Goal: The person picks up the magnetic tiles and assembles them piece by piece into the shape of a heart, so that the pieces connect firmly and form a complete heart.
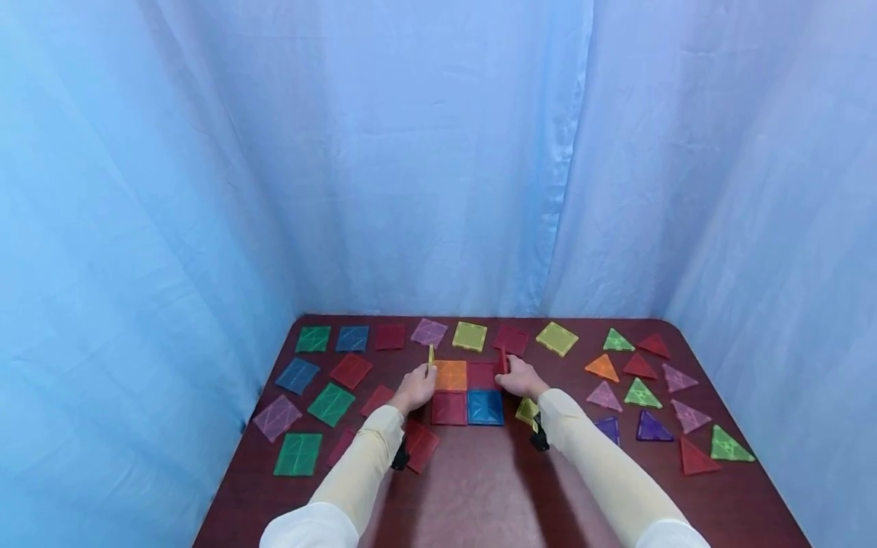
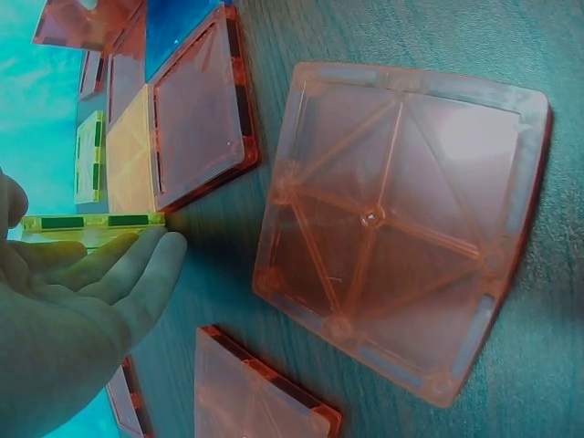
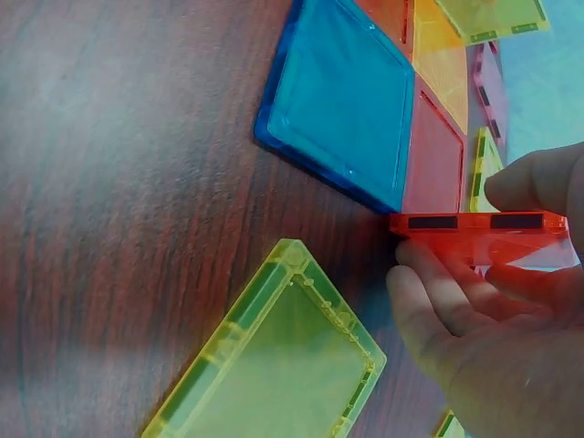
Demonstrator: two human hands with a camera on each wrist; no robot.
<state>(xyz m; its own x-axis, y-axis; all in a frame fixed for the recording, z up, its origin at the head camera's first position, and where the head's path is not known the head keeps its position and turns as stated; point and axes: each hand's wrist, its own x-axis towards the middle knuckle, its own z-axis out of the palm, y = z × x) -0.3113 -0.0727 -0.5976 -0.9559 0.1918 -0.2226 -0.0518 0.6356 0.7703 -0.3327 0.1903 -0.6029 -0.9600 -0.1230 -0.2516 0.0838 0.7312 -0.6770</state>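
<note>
- Although much on the dark red-brown worktop (image 1: 466, 487) lies loose, one flat block of four translucent plastic squares (image 1: 449, 409) is laid.
- The left hand (image 1: 416, 387) pinches a translucent yellow plastic square (image 1: 431, 355) at the block's left, the right hand (image 1: 521, 378) a translucent red plastic square (image 3: 484, 223) at its right; both upright, whether attached I can't tell.
- Unused: loose coloured plastic squares (image 1: 298, 454) and, at right, plastic triangles (image 1: 696, 458).

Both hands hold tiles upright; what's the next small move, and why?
Probably ease the yellow tile snug against the outer edge of the orange tile: the left hand holds it upright at that side, and the right hand holds a red tile upright opposite.
</note>
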